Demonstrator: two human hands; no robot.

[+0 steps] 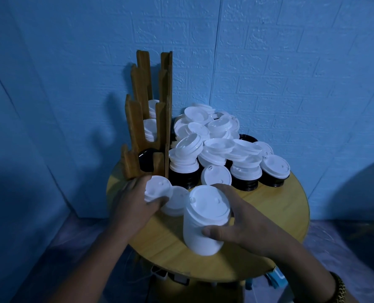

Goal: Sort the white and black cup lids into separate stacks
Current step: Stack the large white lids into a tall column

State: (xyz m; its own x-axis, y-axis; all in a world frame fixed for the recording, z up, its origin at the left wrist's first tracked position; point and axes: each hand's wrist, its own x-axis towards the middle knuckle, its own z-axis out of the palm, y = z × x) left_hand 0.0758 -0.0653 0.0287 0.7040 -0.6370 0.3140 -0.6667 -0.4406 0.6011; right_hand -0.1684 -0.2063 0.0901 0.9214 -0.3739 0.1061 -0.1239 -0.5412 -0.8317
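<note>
Grips a tall white lid stack at 6 o'clock on the round tabletop, right hand fingers curled around its side. Holds a few white lids at 9 o'clock of that stack, left hand fingers wrapped round them. Faces a mixed lid pile at 12 o'clock, just beside a wooden rack at 10.

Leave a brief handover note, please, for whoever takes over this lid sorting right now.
Left hand grips a small white stack. Right hand grips a tall white stack, tilted over the table.
Done: the rack holds white lids in two upper slots and black lids in the lowest.
Left: the mixed pile behind, where whites lie on black stacks, needs sorting.
</note>
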